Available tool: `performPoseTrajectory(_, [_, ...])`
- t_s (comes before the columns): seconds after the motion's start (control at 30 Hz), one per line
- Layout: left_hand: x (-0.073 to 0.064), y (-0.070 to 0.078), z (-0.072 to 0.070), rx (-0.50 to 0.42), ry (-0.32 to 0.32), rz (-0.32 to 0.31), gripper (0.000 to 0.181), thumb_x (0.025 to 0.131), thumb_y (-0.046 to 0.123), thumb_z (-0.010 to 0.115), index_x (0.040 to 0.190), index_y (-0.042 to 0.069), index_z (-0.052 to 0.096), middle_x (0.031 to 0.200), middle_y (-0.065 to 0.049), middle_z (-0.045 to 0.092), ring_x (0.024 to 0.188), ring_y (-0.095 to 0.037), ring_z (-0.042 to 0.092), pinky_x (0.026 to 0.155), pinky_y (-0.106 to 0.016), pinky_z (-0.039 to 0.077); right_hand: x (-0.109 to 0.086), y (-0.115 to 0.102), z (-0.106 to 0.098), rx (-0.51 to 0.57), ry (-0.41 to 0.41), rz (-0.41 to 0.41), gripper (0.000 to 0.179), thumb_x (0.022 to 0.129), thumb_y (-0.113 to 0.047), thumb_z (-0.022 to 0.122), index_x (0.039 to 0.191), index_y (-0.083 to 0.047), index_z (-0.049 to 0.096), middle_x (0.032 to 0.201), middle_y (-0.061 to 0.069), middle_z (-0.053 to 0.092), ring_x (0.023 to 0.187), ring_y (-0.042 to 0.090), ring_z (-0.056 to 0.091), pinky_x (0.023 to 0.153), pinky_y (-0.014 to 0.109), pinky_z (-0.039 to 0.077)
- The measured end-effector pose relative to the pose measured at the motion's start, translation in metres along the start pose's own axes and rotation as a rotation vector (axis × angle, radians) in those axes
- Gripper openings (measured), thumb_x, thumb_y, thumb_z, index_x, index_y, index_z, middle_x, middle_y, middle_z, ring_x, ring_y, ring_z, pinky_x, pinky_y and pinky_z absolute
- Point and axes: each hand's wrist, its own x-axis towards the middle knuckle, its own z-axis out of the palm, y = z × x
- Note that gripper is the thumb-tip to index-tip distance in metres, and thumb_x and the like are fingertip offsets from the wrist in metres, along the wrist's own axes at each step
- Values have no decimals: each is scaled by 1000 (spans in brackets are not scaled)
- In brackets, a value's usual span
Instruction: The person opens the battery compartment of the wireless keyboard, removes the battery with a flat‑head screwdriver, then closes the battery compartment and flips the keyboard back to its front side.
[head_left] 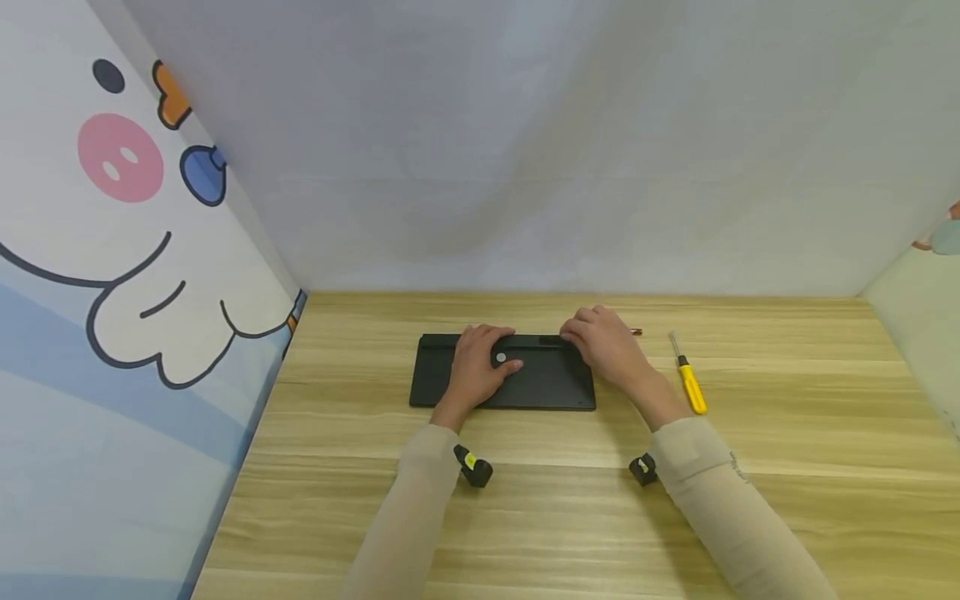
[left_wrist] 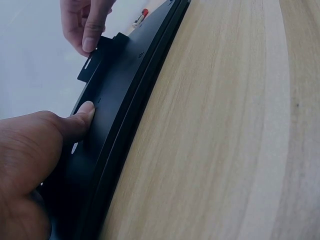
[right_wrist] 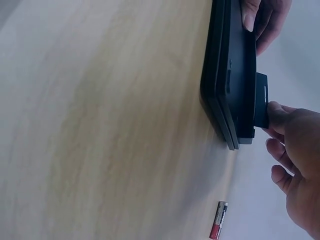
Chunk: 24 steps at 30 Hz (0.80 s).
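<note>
A black keyboard (head_left: pixel 547 379) lies with its plain underside up on the wooden table, a small white round spot (head_left: pixel 501 357) on it. My left hand (head_left: pixel 476 367) grips its far edge, thumb flat on the underside and fingers over the back. At the far right part of that edge, my right hand (head_left: pixel 611 346) pinches a thin black battery cover (right_wrist: pixel 261 90) between thumb and fingers. The cover sticks out past the keyboard's edge in both wrist views. A red-ended battery (right_wrist: pixel 218 220) lies on the table beyond the keyboard's right end.
A yellow-handled screwdriver (head_left: pixel 692 387) lies to the right of the keyboard. Dark wrist cameras (head_left: pixel 474 468) show beside both sleeves. A pale wall (head_left: pixel 570 167) rises behind the table (head_left: pixel 540 533), and a cartoon-printed panel (head_left: pixel 75 350) stands on the left.
</note>
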Motion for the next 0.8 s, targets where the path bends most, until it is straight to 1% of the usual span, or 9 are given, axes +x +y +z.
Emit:
performPoseTrajectory(0.23, [-1, 1, 0, -4, 7, 11, 54, 91, 30, 78, 139, 16, 62, 139, -10, 63, 139, -31, 52, 134, -50, 19, 0, -1, 1, 8, 1, 7, 15, 100, -11, 65, 104, -8, 78, 100, 9, 73, 92, 29, 65, 86, 45, 56])
performPoseTrajectory(0.53, [-1, 0, 0, -3, 15, 17, 54, 90, 31, 79, 139, 16, 62, 138, -10, 63, 138, -31, 53, 134, -50, 19, 1, 1, 6, 12, 3, 35, 16, 100, -17, 66, 105, -9, 79, 99, 8, 72, 91, 28, 63, 85, 43, 56])
performPoseTrajectory(0.8, [0, -2, 2, 4, 7, 10, 54, 90, 32, 78, 140, 17, 61, 139, -8, 63, 139, -30, 52, 134, -49, 18, 1, 1, 6, 11, -1, 26, 15, 98, -16, 68, 104, -9, 80, 100, 8, 73, 92, 28, 64, 85, 42, 55])
